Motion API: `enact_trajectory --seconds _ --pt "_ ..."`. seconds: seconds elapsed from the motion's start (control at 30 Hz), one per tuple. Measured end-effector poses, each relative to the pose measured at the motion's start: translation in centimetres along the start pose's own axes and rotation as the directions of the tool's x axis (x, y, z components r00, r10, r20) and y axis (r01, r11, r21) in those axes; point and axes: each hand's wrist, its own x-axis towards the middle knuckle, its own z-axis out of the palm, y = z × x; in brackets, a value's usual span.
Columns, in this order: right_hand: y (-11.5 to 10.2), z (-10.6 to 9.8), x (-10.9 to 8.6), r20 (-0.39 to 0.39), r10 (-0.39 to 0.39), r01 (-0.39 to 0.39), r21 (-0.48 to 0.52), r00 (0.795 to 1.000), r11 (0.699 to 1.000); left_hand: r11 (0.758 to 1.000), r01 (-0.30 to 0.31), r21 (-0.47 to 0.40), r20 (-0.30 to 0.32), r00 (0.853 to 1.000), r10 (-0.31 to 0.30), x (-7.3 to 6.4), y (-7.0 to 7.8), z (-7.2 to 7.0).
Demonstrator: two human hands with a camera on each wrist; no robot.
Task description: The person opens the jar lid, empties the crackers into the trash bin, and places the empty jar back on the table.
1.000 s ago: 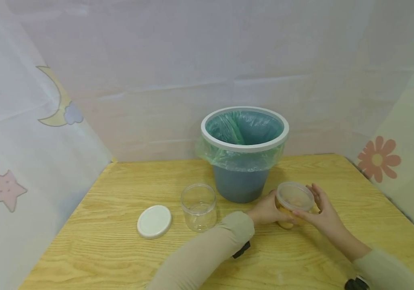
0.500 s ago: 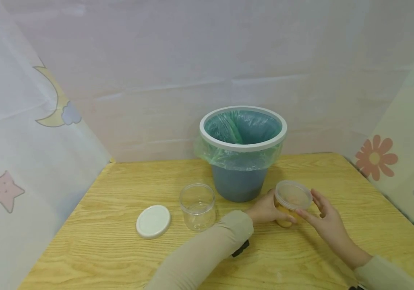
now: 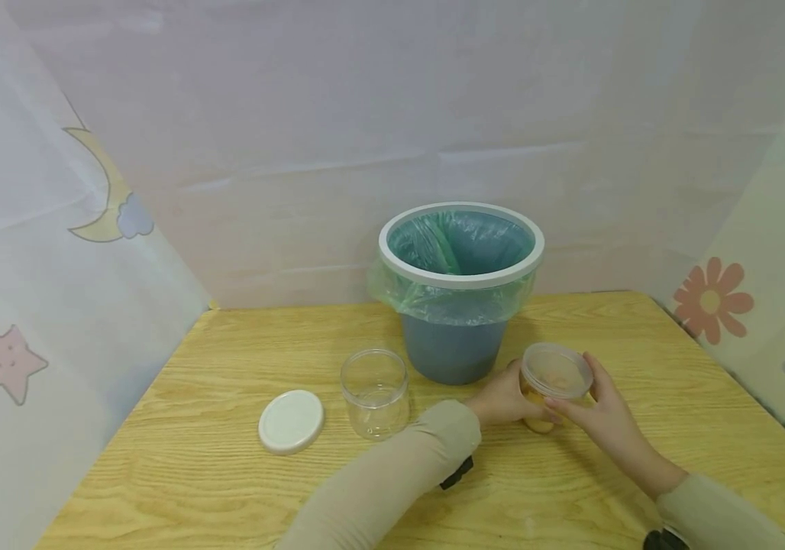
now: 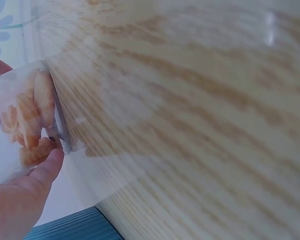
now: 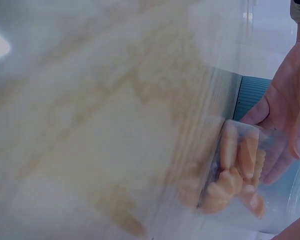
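Observation:
A clear plastic jar stands upright on the table, right of the bin, with a translucent lid on its top. Inside lie several orange-tan, biscuit-like pieces, some with ridged edges. My left hand holds the jar's body from the left, its thumb across the front. My right hand grips the lid's rim from the right, thumb in front and fingers round the far side. In the left wrist view the left thumb presses low on the jar wall, close to the base.
Behind the hands stands a blue bin with a white rim and green liner bag. Left of my hands are an uncovered clear jar and a white lid lying flat. A patterned cloth backdrop closes off the wooden table's back and sides.
My right hand's fingers loosened and shifted outward round the lid half a second ago, and now close on its rim again. The left hand and the jar keep their place.

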Motion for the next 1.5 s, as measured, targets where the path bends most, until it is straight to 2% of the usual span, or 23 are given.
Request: enact_trajectory --seconds 0.23,0.33,0.47,0.53,0.57,0.63,0.73,0.77,0.87,1.07,1.2,1.23,1.3,1.37,1.43,1.5 --pt "0.1 0.1 0.5 0.000 0.012 -0.012 -0.004 1.000 1.000 0.999 -0.013 -0.029 0.011 1.000 0.013 0.1 -0.2 0.1" --pt "0.2 0.1 0.6 0.011 0.006 -0.006 -0.004 1.000 1.000 0.996 -0.031 -0.080 0.041 0.999 0.035 0.1 -0.2 0.0" --pt "0.3 0.1 0.7 0.029 0.010 -0.010 -0.016 1.000 1.000 0.996 0.008 -0.089 0.050 0.999 -0.003 -0.2 -0.1 -0.1" --pt "0.3 0.1 0.8 0.036 0.009 -0.008 -0.018 0.999 1.000 0.997 0.034 -0.063 0.033 0.999 -0.032 -0.3 0.0 0.0" --pt "0.4 0.0 0.8 0.038 0.010 -0.009 -0.017 0.999 1.000 0.997 0.029 -0.065 0.033 0.999 -0.027 -0.2 0.1 0.0" --pt "0.4 -0.1 0.8 0.041 0.012 -0.012 -0.006 0.999 1.000 0.997 0.004 -0.080 0.036 0.999 -0.001 -0.1 0.1 0.1" --pt "0.5 -0.3 0.8 0.049 0.016 -0.017 0.026 0.999 1.000 0.991 -0.080 -0.111 0.047 0.995 0.086 0.2 0.1 0.3" --pt "0.6 -0.4 0.9 0.052 0.015 -0.017 0.035 0.999 0.999 0.985 -0.115 -0.131 0.053 0.991 0.123 0.4 0.1 0.4" --pt "0.7 -0.5 1.0 0.059 0.011 -0.014 0.049 0.998 0.999 0.970 -0.170 -0.172 0.058 0.981 0.183 0.7 -0.2 0.5" --pt "0.7 -0.6 1.3 0.057 0.001 -0.003 0.045 0.998 0.999 0.964 -0.159 -0.211 0.047 0.984 0.173 1.0 -0.9 0.4" --pt "0.3 -1.0 1.4 0.044 -0.009 0.006 0.054 0.999 0.999 0.955 -0.177 -0.236 0.071 0.977 0.199 1.3 -0.8 0.4" --pt "0.2 -1.2 1.4 0.038 -0.011 0.009 0.049 0.999 0.999 0.957 -0.167 -0.235 0.073 0.979 0.189 1.3 -0.8 0.4" --pt "0.0 -1.5 1.4 0.024 -0.010 0.009 0.034 1.000 0.999 0.973 -0.114 -0.202 0.056 0.990 0.128 1.2 -0.6 0.4" --pt "-0.3 -1.9 1.2 0.014 -0.011 0.011 0.022 1.000 1.000 0.987 -0.029 -0.157 0.028 0.999 0.034 0.9 -0.4 0.5" --pt "-0.5 -2.3 1.1 0.003 -0.008 0.008 0.013 1.000 1.000 0.992 0.059 -0.109 -0.010 0.998 -0.060 0.7 -0.4 0.5" --pt "-0.5 -2.6 0.9 0.000 0.002 -0.002 0.016 1.000 1.000 0.992 0.094 -0.085 -0.027 0.995 -0.096 0.6 -0.3 0.6"
